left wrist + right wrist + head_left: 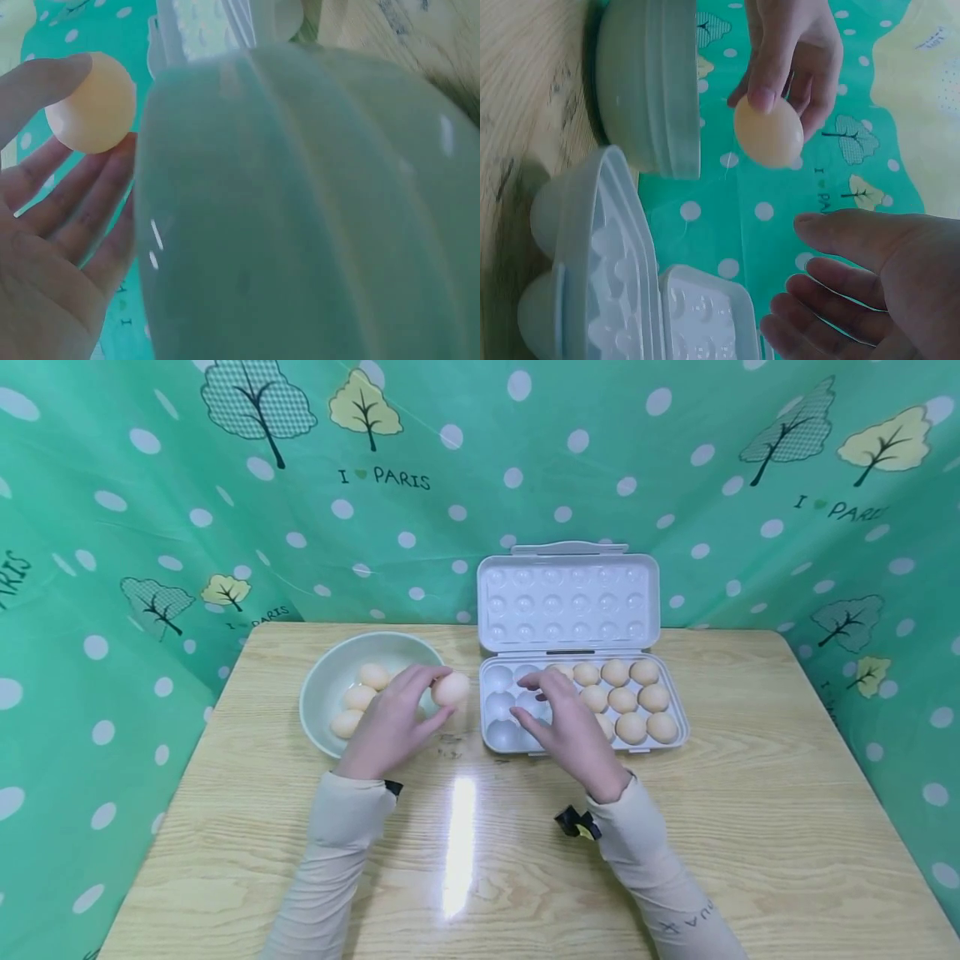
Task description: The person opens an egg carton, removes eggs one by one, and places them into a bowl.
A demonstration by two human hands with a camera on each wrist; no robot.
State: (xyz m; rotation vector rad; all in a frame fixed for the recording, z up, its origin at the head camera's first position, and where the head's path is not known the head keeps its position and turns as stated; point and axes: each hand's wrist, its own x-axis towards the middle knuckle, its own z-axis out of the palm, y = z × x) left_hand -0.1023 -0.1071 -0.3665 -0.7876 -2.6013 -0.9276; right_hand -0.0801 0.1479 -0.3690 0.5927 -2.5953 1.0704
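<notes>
Pinched between the thumb and fingers of my left hand (393,718) is an egg (451,690), held up at the right rim of the green bowl (318,727). Three more eggs (360,697) show inside the bowl, partly behind that hand. My right hand (573,731) is over the left half of the egg carton (491,745), thumb and fingers spread apart with nothing between them. Several eggs (622,700) sit in the carton's right part, while the cups at its left are bare. In the right wrist view, the held egg (769,133) is apart from the right fingertips.
The carton's lid (570,602) stands raised at the back, near the green dotted cloth (450,485). A wooden table (765,827) carries the bowl and carton. Black wrist gear (578,823) is by the right cuff.
</notes>
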